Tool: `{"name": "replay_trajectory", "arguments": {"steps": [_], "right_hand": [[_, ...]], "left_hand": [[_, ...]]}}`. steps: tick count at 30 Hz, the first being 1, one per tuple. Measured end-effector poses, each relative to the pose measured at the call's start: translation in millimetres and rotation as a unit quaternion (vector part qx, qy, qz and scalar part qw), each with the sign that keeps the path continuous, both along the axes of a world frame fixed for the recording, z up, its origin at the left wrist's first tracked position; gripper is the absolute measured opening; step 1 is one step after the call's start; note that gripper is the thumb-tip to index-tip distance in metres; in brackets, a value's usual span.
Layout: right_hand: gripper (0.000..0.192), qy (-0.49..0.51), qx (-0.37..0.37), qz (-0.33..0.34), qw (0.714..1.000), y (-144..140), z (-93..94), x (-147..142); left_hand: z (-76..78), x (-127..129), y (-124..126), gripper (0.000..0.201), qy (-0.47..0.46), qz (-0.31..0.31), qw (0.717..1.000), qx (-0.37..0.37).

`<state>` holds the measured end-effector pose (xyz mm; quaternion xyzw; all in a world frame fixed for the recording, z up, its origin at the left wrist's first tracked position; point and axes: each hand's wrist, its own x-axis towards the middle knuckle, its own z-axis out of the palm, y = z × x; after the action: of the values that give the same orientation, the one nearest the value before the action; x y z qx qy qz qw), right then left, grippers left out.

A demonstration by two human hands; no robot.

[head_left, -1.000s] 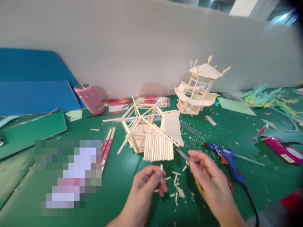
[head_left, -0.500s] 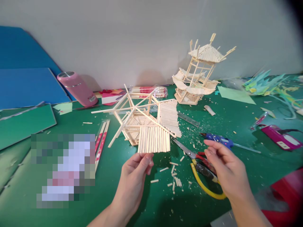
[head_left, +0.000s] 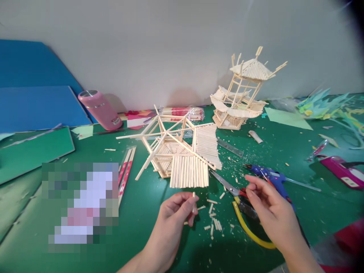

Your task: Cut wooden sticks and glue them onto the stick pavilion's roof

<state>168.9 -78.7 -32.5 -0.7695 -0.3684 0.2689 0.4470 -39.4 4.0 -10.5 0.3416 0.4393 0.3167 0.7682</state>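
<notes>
While the green counter [head_left: 42, 242] is scanned from its left edge, blue boards [head_left: 36, 106] are seen leaning at the wall, with a pink bottle [head_left: 99, 109] lying tilted just beside them. Packets of chopsticks [head_left: 126, 168] are laid nearer the middle, next to an unfinished stick frame [head_left: 176, 151] whose slatted panel faces the viewer. Below that panel the left hand [head_left: 173, 216] is raised, its thumb and fingers closed on a short stick [head_left: 194, 201] that is held upright, near the frame but apart from it. Cut stick pieces [head_left: 212, 223] are scattered on the counter just right of that hand. Scissors [head_left: 227, 185] and yellow-handled pliers [head_left: 250, 235] are found beside them. The right hand [head_left: 270, 212] is held over the pliers with its fingers loosely curled and nothing gripped; whether the tools are touched cannot be told. A blue glue gun [head_left: 273, 178] lies just behind it. A finished stick pagoda [head_left: 241, 94] stands farther back by the wall, and a magenta case [head_left: 341, 174] rests at the far right.
</notes>
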Motion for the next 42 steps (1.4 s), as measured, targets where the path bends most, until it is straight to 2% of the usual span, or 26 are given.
{"name": "replay_trajectory", "arguments": {"steps": [4, 8, 12, 16, 19, 23, 26, 31, 37, 42], "right_hand": [[0.027, -0.120, -0.062, 0.015, 0.991, -13.6, -6.9, 11.0], [0.028, -0.158, -0.086, 0.055, 0.982, -22.2, -11.8, 17.7], [0.026, -0.185, -0.072, 0.062, 0.978, -24.6, -11.7, 17.1], [0.020, -0.189, -0.008, 0.052, 0.981, -19.7, 0.3, 0.8], [0.013, -0.150, 0.038, 0.120, 0.981, -9.6, 16.0, -25.3], [0.022, -0.054, 0.061, 0.220, 0.972, 6.6, 29.5, -58.5], [0.023, 0.011, 0.076, 0.218, 0.973, 15.1, 27.3, -68.5], [0.025, 0.113, 0.069, 0.196, 0.972, 21.1, 22.5, -65.1], [0.028, 0.168, 0.067, 0.165, 0.969, 34.1, 45.6, -58.8], [0.024, 0.208, 0.097, 0.201, 0.952, 50.3, 58.2, -59.5]], "left_hand": [[0.9, 0.3, -0.3, 0.016, -0.002, -0.004, 1.000, -0.002], [1.0, 1.3, 0.0, 0.015, -0.012, -0.010, 1.000, -0.013], [0.5, 0.7, -0.5, 0.016, -0.032, -0.016, 0.999, -0.023], [2.2, 2.7, -3.4, 0.015, -0.053, -0.028, 0.998, -0.031], [3.7, 9.3, -7.4, 0.015, -0.079, -0.028, 0.995, -0.053], [3.3, 21.2, -12.0, 0.016, -0.127, -0.011, 0.986, -0.111], [4.4, 26.9, -11.6, 0.018, -0.145, 0.003, 0.980, -0.135], [11.4, 30.8, -8.6, 0.016, -0.156, 0.017, 0.980, -0.124], [13.2, 36.8, -10.5, 0.022, -0.136, 0.044, 0.987, -0.070], [20.1, 40.8, -9.9, 0.015, -0.139, 0.100, 0.985, -0.032]]}}
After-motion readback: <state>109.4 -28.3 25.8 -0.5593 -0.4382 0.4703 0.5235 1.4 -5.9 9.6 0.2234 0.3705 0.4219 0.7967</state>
